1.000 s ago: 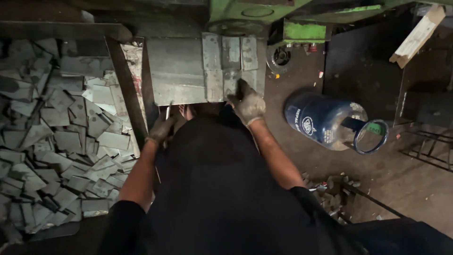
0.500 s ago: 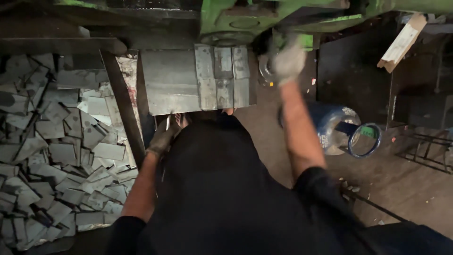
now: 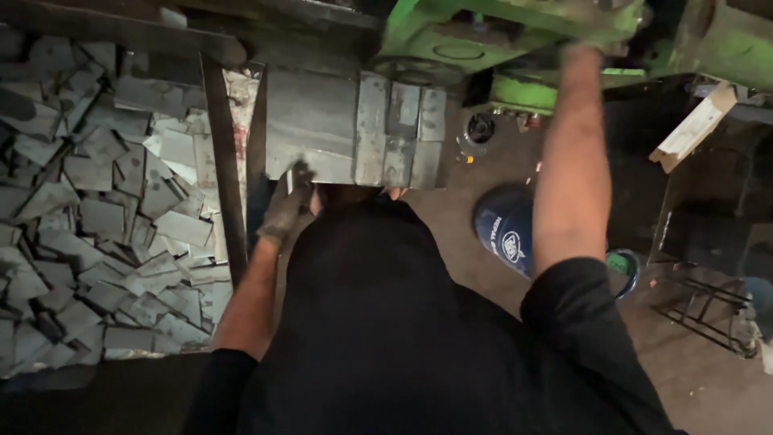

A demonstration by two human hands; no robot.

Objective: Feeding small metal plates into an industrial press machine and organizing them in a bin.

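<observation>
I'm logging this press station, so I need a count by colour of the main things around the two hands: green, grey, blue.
Green: 1, the green metal press machine, which the right hand reaches.
Grey: 2, the grey metal sheet touched by the gloved left hand, and the pile of grey metal offcuts.
Blue: 1, the blue plastic jug.
Total: 4.

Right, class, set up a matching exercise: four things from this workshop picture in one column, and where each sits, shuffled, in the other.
Things:
1. left hand
2. right hand
3. blue canister
4. pile of cut metal pieces

Places:
A. on the floor, partly behind the raised forearm
B. at the near edge of the grey metal sheet
C. heaped far left
D. raised to the green machine

Pairs: 1-B, 2-D, 3-A, 4-C
</observation>
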